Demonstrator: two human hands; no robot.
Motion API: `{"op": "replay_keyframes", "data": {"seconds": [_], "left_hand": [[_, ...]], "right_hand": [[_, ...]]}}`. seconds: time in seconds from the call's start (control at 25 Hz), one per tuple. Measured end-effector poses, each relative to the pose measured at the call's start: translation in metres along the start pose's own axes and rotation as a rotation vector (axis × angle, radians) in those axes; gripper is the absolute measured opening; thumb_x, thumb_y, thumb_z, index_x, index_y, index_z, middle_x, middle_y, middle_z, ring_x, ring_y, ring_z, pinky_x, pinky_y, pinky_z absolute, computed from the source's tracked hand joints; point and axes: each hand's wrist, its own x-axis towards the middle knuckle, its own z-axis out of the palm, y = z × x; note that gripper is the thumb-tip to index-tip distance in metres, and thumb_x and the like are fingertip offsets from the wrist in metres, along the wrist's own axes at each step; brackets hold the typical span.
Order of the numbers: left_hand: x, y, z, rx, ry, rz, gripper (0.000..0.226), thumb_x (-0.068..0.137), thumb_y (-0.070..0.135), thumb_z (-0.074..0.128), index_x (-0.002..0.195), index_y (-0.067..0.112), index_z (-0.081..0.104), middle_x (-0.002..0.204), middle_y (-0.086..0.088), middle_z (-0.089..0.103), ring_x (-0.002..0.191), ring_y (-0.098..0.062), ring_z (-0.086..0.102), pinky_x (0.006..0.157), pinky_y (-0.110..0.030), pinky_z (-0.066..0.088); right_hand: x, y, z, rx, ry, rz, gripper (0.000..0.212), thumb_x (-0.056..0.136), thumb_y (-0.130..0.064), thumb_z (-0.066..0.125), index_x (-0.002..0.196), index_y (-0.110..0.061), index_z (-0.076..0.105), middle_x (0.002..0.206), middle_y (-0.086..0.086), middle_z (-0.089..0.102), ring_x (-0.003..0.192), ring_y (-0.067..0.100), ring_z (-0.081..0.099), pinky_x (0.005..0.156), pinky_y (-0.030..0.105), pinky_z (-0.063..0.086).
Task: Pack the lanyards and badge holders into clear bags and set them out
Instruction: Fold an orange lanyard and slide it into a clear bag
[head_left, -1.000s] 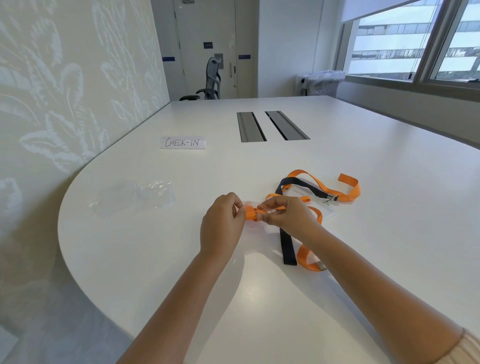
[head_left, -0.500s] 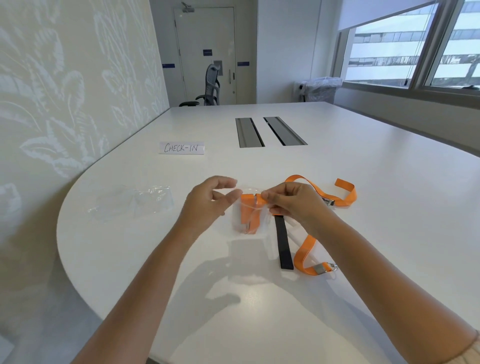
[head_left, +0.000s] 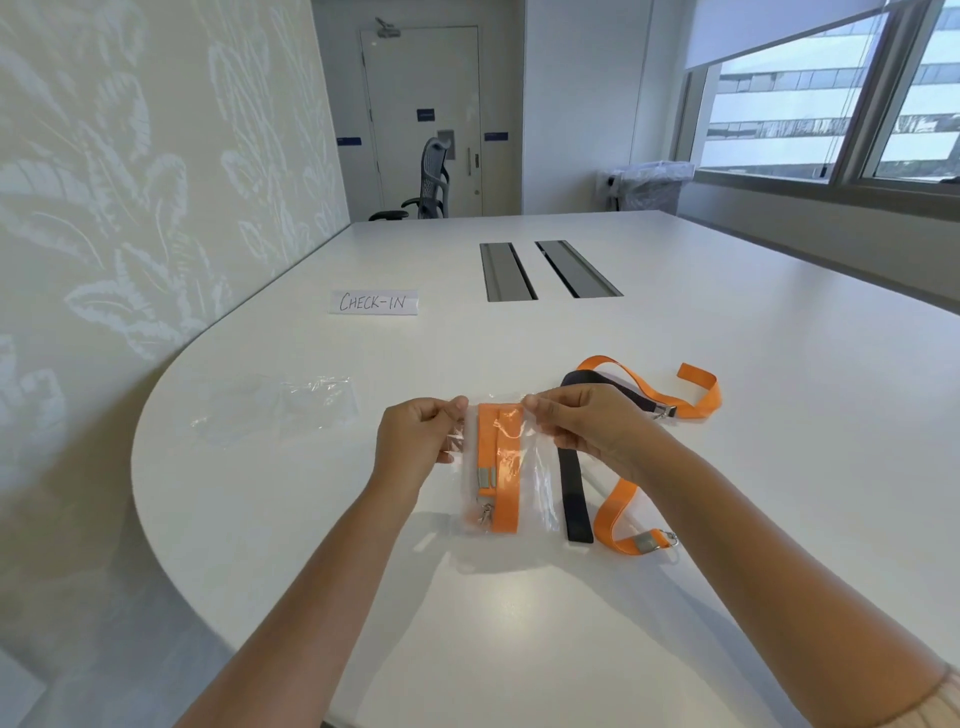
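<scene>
White meeting-room bench (head_left: 727, 467) | both grips: left hand (head_left: 415, 441), right hand (head_left: 587, 426) pinch clear bag (head_left: 540, 467) mouth, orange lanyard (head_left: 501, 467) inside | step: sealing | next: set out toward 11 o'clock

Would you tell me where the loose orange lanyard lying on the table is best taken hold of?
Probably at the metal clip end of the loose orange lanyard, coming from the right. That end lies on bare table, clear of the black lanyard, while the strap's middle passes behind the right hand.
</scene>
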Motion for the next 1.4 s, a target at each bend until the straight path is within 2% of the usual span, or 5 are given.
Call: {"op": "replay_keyframes", "data": {"seconds": [0.48,0.76,0.92,1.16,1.4], "left_hand": [[-0.002,-0.016,0.014,-0.131,0.026,-0.162,0.028,0.079,0.030,0.069,0.065,0.007,0.061,0.063,-0.006,0.059,0.062,-0.019,0.052,0.072,-0.033,0.050],[0.002,-0.021,0.025,-0.133,0.069,-0.138,0.028,0.084,0.020,0.065,0.061,0.007,0.057,0.061,-0.004,0.059,0.056,-0.012,0.056,0.064,-0.021,0.051],[-0.001,-0.027,0.032,-0.095,0.070,-0.142,0.028,0.084,0.020,0.064,0.060,0.007,0.057,0.057,-0.001,0.059,0.048,-0.008,0.056,0.049,-0.013,0.046],[-0.006,-0.031,0.040,-0.098,0.076,-0.150,0.033,0.084,0.025,0.065,0.056,0.011,0.055,0.055,-0.002,0.055,0.052,-0.014,0.051,0.057,-0.025,0.044],[-0.010,-0.033,0.044,-0.050,0.193,-0.093,0.039,0.082,0.031,0.066,0.053,0.013,0.050,0.053,-0.001,0.050,0.057,-0.020,0.049,0.064,-0.037,0.049]], "right_hand": [[0.010,0.027,0.006,-0.209,0.210,-0.085,0.039,0.080,-0.044,0.063,0.055,-0.016,0.055,0.053,-0.005,0.051,0.048,0.006,0.046,0.055,0.017,0.039],[0.014,0.031,0.001,-0.238,0.190,-0.051,0.040,0.084,-0.045,0.058,0.058,-0.016,0.050,0.056,-0.001,0.049,0.052,0.010,0.045,0.056,0.018,0.039],[0.012,0.032,0.002,-0.222,0.098,-0.018,0.037,0.085,-0.050,0.053,0.078,-0.015,0.062,0.070,-0.003,0.060,0.061,0.008,0.057,0.055,0.014,0.047],[0.009,0.035,0.009,-0.110,0.035,-0.115,0.016,0.083,-0.039,0.064,0.084,-0.024,0.068,0.077,-0.010,0.063,0.056,-0.005,0.062,0.046,0.007,0.043],[0.012,0.034,0.012,-0.186,-0.031,-0.118,0.011,0.083,-0.035,0.062,0.086,-0.025,0.065,0.080,-0.012,0.062,0.063,0.002,0.062,0.049,0.007,0.045]]}}
